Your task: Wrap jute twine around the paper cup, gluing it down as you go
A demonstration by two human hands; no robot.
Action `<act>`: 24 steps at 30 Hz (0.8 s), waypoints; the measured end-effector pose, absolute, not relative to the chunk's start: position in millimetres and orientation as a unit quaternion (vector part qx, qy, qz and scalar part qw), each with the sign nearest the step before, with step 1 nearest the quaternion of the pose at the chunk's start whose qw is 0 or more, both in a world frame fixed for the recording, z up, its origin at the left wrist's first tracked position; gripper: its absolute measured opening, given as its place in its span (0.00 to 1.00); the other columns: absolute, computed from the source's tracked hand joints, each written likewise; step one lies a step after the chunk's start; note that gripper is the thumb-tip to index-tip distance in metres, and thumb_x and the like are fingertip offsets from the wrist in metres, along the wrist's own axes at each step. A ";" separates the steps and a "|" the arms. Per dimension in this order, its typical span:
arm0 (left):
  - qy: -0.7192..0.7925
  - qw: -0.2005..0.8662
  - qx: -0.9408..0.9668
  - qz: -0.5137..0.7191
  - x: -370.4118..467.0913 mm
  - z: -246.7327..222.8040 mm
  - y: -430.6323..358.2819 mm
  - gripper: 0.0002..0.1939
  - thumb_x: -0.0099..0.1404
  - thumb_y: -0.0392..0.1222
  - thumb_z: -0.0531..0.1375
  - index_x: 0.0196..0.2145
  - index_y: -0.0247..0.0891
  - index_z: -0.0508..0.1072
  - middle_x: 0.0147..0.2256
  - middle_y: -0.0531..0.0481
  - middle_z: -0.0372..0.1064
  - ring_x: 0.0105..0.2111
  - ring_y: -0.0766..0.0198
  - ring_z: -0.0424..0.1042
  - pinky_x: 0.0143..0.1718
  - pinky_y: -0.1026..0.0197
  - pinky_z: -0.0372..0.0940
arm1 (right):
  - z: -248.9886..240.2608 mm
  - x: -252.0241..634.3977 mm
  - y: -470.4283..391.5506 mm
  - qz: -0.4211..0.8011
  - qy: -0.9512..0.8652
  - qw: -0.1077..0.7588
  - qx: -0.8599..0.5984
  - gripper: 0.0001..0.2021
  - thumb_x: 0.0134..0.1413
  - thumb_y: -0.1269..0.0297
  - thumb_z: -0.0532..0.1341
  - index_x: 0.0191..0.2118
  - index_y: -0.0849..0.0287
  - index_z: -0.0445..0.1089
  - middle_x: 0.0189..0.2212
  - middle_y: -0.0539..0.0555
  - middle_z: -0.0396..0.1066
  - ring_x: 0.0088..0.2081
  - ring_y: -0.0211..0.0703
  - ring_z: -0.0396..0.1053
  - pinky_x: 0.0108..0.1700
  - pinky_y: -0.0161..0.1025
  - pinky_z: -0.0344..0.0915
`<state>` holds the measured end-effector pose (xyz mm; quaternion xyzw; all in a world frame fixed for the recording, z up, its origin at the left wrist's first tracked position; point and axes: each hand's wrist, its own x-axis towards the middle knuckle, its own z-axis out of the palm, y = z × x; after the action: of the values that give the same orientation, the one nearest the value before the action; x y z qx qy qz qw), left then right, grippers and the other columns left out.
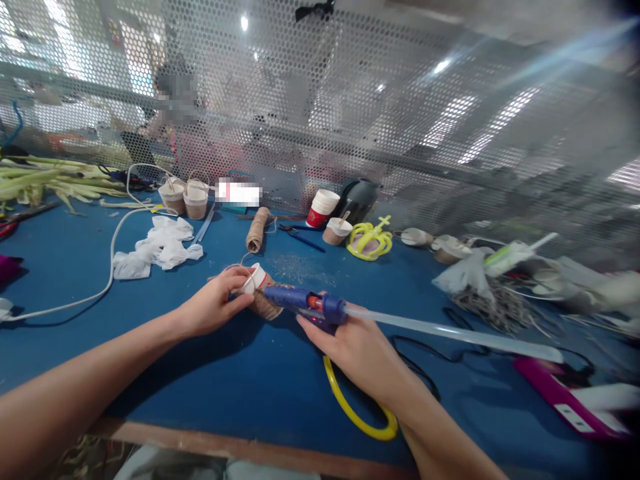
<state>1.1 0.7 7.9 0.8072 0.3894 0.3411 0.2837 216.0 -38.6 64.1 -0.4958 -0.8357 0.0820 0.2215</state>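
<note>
Left hand (220,298) grips white-rimmed paper cup (257,279), tilted, wrapped in coarse brown twine. Right hand (353,340) clasps blue plastic glue gun (305,301).

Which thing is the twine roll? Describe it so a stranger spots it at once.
Start at the perforated screen and drop to the far part of the blue table. Look between the crumpled white plastic and the blue-handled pliers. The twine roll is the tan cylinder lying on its side, unlike the two upright, pale-rimmed cups to its left.
</note>
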 end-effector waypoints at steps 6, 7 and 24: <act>0.377 0.284 0.817 0.332 1.4 10.8 0.2 0.09 0.62 0.38 0.51 0.34 0.34 0.70 0.46 0.41 0.64 0.51 0.57 0.59 0.52 0.56 0.55 | 70.5 216.8 -38.2 0.068 -0.834 0.196 -0.511 0.09 0.50 0.66 0.52 0.31 0.60 0.69 0.28 0.56 0.71 0.31 0.45 0.68 0.36 0.39 0.64; 0.376 0.283 0.818 0.332 1.4 10.9 0.3 0.09 0.62 0.38 0.50 0.34 0.34 0.69 0.46 0.41 0.64 0.51 0.57 0.59 0.52 0.56 0.55 | 69.7 217.0 -38.3 0.072 -0.834 0.193 -0.512 0.09 0.50 0.65 0.53 0.31 0.60 0.69 0.27 0.56 0.71 0.31 0.45 0.68 0.35 0.39 0.65; 0.360 0.277 0.829 0.327 -1.5 11.6 1.1 0.08 0.62 0.38 0.50 0.34 0.36 0.69 0.46 0.43 0.66 0.53 0.58 0.58 0.52 0.56 0.55 | 73.3 219.0 -36.7 0.090 -0.831 0.200 -0.510 0.10 0.48 0.66 0.53 0.33 0.58 0.72 0.27 0.56 0.73 0.30 0.46 0.71 0.33 0.40 0.67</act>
<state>-1.5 1.1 11.6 0.8285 0.3604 0.3267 0.2773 219.0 -36.7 73.3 -0.5102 -0.8315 0.0904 0.2004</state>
